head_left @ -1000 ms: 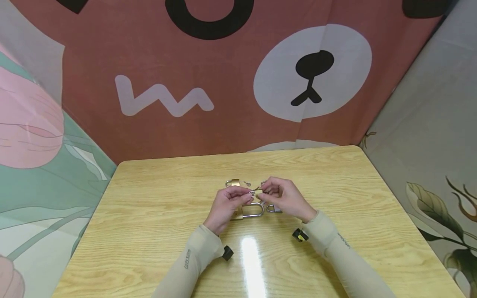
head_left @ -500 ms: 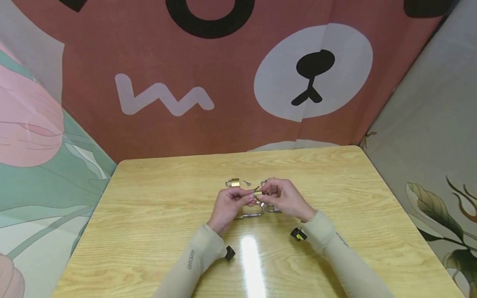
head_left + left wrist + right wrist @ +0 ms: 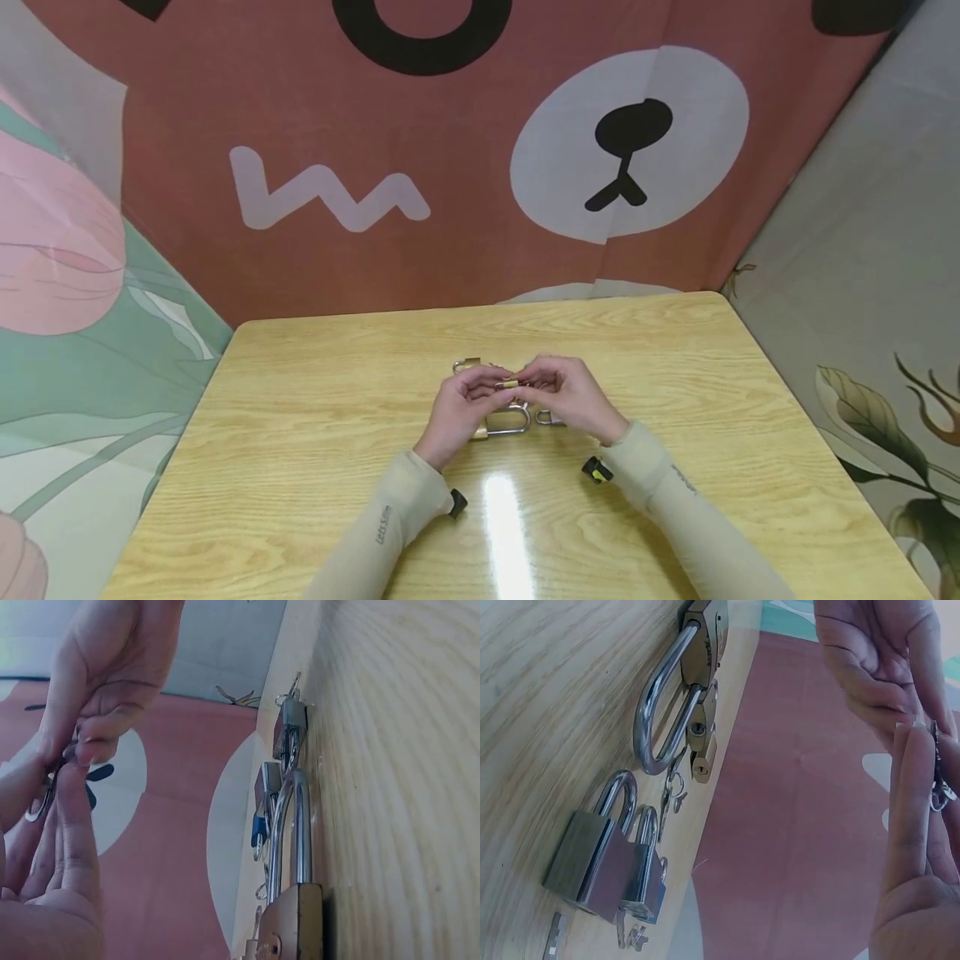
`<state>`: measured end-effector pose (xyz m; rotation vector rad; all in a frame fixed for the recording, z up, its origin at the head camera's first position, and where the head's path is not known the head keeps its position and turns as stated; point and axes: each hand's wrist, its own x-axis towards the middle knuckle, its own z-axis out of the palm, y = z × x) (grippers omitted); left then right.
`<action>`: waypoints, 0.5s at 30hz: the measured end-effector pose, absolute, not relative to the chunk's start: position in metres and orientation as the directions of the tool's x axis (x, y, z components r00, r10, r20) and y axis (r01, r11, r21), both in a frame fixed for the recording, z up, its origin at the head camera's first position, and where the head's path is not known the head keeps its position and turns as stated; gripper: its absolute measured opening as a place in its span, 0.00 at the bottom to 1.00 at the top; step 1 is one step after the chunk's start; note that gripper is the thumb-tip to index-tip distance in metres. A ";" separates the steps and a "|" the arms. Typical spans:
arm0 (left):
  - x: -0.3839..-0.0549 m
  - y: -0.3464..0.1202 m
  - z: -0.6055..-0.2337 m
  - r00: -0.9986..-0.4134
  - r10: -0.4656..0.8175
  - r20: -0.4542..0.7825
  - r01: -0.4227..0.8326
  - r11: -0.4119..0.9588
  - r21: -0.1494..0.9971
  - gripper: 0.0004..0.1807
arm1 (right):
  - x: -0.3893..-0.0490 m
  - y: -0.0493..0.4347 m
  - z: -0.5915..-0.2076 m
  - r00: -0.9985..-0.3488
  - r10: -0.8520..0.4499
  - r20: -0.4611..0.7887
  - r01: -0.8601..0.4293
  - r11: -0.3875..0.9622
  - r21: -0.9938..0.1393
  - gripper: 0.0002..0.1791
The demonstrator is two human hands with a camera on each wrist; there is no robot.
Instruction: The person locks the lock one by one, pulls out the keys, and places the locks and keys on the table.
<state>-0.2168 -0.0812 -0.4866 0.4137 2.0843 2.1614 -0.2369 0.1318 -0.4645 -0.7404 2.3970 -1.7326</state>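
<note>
Above the table's middle, my left hand (image 3: 457, 408) and right hand (image 3: 576, 396) meet at a small brass padlock (image 3: 510, 384). In the head view its body shows as a thin gold strip between the fingertips. My left hand (image 3: 64, 862) pinches it between thumb and fingers in the left wrist view, where a curved metal shackle (image 3: 45, 802) shows beside the thumb. The thumb and index finger of my right hand (image 3: 915, 907) pinch at its other end. A metal ring with keys (image 3: 939, 796) hangs at these fingers in the right wrist view. Much of the padlock is hidden by fingers.
Under the hands lies a large brass padlock (image 3: 705, 649) with a long shackle. Silver padlocks (image 3: 592, 855), a small blue padlock (image 3: 660, 894) and loose keys (image 3: 676, 780) lie nearby on the wooden table (image 3: 315, 467). Another brass padlock (image 3: 470, 363) lies behind the left hand.
Both hands have shifted slightly toward the table's far side and closer together. The small padlock has turned, now showing a thinner gold strip, and the fingers cover more of it.
</note>
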 end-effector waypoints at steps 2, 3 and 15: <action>-0.217 -0.080 -0.488 -0.957 0.262 0.123 0.111 -0.058 0.992 0.15 | -0.237 0.132 -0.465 -0.871 -0.445 0.206 -0.336 0.234 -0.912 0.11; -0.217 -0.079 -0.488 -0.959 0.254 0.126 0.114 -0.061 0.992 0.14 | -0.237 0.132 -0.466 -0.869 -0.451 0.205 -0.337 0.233 -0.912 0.12; -0.217 -0.078 -0.487 -0.964 0.226 0.137 0.137 -0.016 0.990 0.09 | -0.239 0.137 -0.469 -0.884 -0.418 0.207 -0.331 0.251 -0.910 0.04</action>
